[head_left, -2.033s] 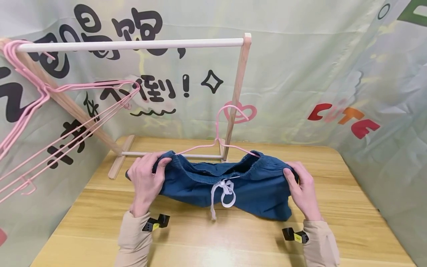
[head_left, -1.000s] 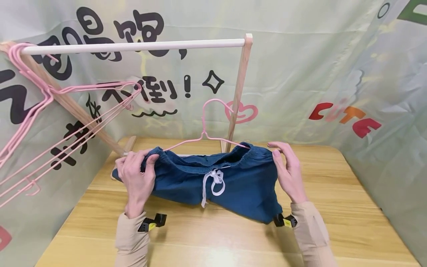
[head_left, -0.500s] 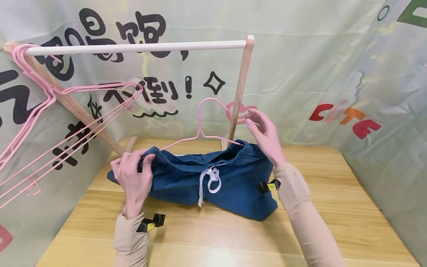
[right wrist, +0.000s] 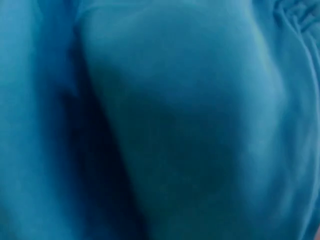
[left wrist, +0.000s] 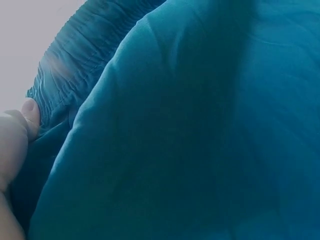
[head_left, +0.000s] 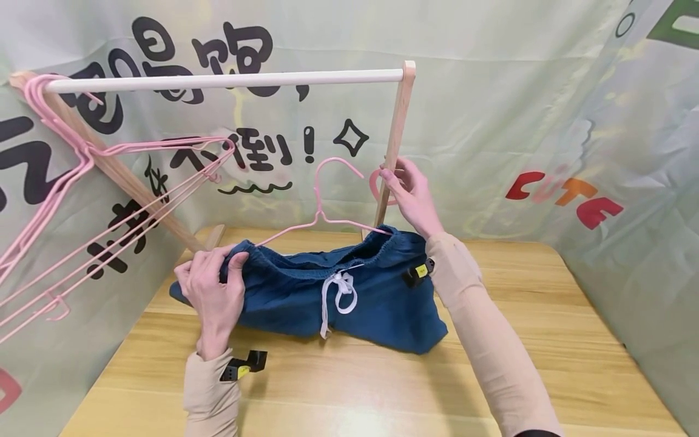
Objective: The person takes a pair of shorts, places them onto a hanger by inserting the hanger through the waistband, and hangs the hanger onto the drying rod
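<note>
Dark blue shorts [head_left: 371, 309] with an elastic waistband and a white drawstring [head_left: 341, 291] are spread above the table. A pink hanger [head_left: 318, 206] sits with its shoulders inside the waistband, its hook sticking up. My left hand [head_left: 215, 291] grips the waistband's left end; in the left wrist view the thumb [left wrist: 31, 115] presses on the gathered cloth [left wrist: 75, 65]. My right hand [head_left: 411, 193], fingers loosely bent, is off the shorts. It overlaps the rack's right post [head_left: 397, 121], to the right of the hook. Blue cloth [right wrist: 175, 110] fills the right wrist view.
A wooden rack with a white top rail [head_left: 246, 79] stands at the back left. Several pink hangers [head_left: 82, 145] hang at the rail's left end. The wooden table [head_left: 524, 315] reaches back to a printed cloth backdrop [head_left: 491, 121].
My right hand has let go of the shorts' right end and moved up and left to the post. The shorts and hanger have shifted left with my left hand, which still grips the waistband.
</note>
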### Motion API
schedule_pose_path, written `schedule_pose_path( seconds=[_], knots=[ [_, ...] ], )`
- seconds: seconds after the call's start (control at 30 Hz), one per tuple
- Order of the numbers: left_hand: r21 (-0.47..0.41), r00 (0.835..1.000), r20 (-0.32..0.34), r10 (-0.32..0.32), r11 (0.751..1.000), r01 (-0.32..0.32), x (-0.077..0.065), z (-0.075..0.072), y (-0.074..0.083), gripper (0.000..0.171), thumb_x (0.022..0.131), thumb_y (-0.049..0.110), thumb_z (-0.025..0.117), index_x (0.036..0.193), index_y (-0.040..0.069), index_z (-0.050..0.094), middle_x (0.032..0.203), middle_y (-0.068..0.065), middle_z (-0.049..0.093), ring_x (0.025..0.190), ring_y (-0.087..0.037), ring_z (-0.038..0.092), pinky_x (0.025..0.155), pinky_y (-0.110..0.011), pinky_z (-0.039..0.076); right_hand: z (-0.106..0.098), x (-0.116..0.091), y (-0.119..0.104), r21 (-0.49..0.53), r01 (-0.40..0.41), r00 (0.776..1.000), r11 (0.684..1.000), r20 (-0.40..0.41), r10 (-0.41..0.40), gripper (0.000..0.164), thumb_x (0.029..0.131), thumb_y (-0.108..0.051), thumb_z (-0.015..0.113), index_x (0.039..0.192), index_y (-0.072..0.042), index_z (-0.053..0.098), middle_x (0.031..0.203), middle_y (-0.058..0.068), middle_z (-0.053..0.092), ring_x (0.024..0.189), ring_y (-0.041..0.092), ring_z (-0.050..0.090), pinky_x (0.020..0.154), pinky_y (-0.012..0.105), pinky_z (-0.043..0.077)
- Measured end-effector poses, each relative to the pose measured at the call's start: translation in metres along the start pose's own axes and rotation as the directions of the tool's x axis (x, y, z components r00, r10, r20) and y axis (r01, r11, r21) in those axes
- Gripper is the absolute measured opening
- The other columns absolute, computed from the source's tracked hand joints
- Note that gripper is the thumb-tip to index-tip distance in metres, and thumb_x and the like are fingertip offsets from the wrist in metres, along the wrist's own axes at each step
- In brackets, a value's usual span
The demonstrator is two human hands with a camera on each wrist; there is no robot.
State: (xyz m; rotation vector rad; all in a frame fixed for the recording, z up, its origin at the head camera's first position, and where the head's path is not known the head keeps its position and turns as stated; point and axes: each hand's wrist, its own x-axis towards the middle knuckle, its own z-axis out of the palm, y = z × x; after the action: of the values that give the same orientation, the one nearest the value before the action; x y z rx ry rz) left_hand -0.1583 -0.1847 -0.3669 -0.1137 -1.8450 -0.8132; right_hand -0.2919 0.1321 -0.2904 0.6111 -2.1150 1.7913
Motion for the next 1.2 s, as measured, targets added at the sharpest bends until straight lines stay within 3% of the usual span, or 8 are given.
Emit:
schedule_pose_path(
  seconds=[0.1, 0.3, 0.4, 0.67, 0.97, 1.1, 1.2],
  knots=[
    [0.002, 1.000, 0.003, 0.000, 1.000, 0.000, 0.000, 0.000, 0.000, 0.044, 0.096, 0.042, 0.064, 0.094, -0.001, 0.073, 0.084, -0.023, 0.072, 0.081, -0.035, 0.055, 0.087, -0.048, 0.025, 0.001, 0.003, 0.001, 0.001, 0.034, 0.999, 0.999, -0.028, -0.034, 0.035, 0.102, -0.016, 0.059, 0.131, 0.002, 0.059, 0.107, 0.000, 0.068, 0.104, 0.020, 0.066, 0.091, 0.029, 0.054],
    [0.004, 1.000, 0.014, -0.006, 1.000, 0.006, -0.001, 0.001, 0.001, 0.042, 0.096, 0.040, 0.065, 0.094, 0.000, 0.074, 0.084, -0.021, 0.073, 0.080, -0.034, 0.055, 0.086, -0.049, 0.025, 0.001, 0.006, 0.004, -0.013, 0.081, 0.995, 0.997, -0.050, -0.081, 0.031, 0.100, -0.013, 0.061, 0.121, 0.010, 0.062, 0.099, 0.016, 0.066, 0.084, 0.010, 0.061, 0.080, 0.022, 0.052],
    [0.005, 1.000, 0.008, -0.011, 1.000, 0.011, -0.002, 0.002, 0.001, 0.045, 0.096, 0.043, 0.064, 0.094, -0.001, 0.074, 0.083, -0.022, 0.072, 0.080, -0.034, 0.055, 0.086, -0.048, 0.025, 0.000, 0.007, 0.005, -0.012, 0.085, 0.995, 0.996, -0.050, -0.086, 0.031, 0.099, -0.012, 0.062, 0.118, 0.012, 0.061, 0.096, 0.018, 0.065, 0.079, 0.010, 0.058, 0.076, 0.021, 0.051],
    [0.015, 1.000, -0.011, -0.005, 1.000, 0.005, 0.001, -0.002, 0.000, 0.049, 0.096, 0.047, 0.061, 0.094, -0.001, 0.074, 0.083, -0.023, 0.072, 0.080, -0.036, 0.056, 0.086, -0.045, 0.025, 0.000, 0.009, 0.004, -0.007, 0.084, 0.996, 0.996, -0.038, -0.084, 0.024, 0.099, -0.008, 0.061, 0.111, 0.012, 0.058, 0.092, -0.009, 0.067, 0.077, 0.007, 0.058, 0.073, 0.019, 0.051],
    [0.055, 1.000, -0.012, -0.025, 0.998, 0.026, 0.006, -0.014, 0.000, 0.040, 0.095, 0.039, 0.066, 0.097, -0.001, 0.074, 0.084, -0.024, 0.071, 0.077, -0.036, 0.055, 0.084, -0.045, 0.025, 0.002, 0.012, 0.003, 0.010, 0.088, 0.996, 0.996, -0.031, -0.088, 0.027, 0.099, -0.008, 0.061, 0.112, 0.015, 0.057, 0.087, 0.001, 0.065, 0.073, 0.008, 0.057, 0.072, 0.020, 0.049],
    [0.079, 0.999, -0.023, -0.030, 0.996, 0.032, 0.009, -0.022, -0.002, 0.042, 0.096, 0.040, 0.066, 0.098, -0.001, 0.074, 0.087, -0.025, 0.071, 0.080, -0.038, 0.058, 0.082, -0.042, 0.026, 0.003, 0.012, 0.004, 0.015, 0.096, 0.995, 0.995, -0.036, -0.095, 0.023, 0.099, -0.006, 0.061, 0.109, 0.015, 0.056, 0.091, 0.015, 0.065, 0.071, 0.008, 0.055, 0.070, 0.020, 0.048],
    [0.101, 0.999, -0.029, -0.033, 0.994, 0.035, 0.012, -0.029, -0.003, 0.044, 0.096, 0.041, 0.065, 0.099, -0.002, 0.074, 0.087, -0.026, 0.071, 0.080, -0.040, 0.058, 0.082, -0.037, 0.026, 0.003, 0.011, 0.004, 0.011, 0.092, 0.995, 0.996, -0.039, -0.092, 0.022, 0.100, -0.006, 0.060, 0.109, 0.013, 0.057, 0.093, 0.019, 0.064, 0.071, 0.008, 0.055, 0.071, 0.019, 0.048]
  ],
)
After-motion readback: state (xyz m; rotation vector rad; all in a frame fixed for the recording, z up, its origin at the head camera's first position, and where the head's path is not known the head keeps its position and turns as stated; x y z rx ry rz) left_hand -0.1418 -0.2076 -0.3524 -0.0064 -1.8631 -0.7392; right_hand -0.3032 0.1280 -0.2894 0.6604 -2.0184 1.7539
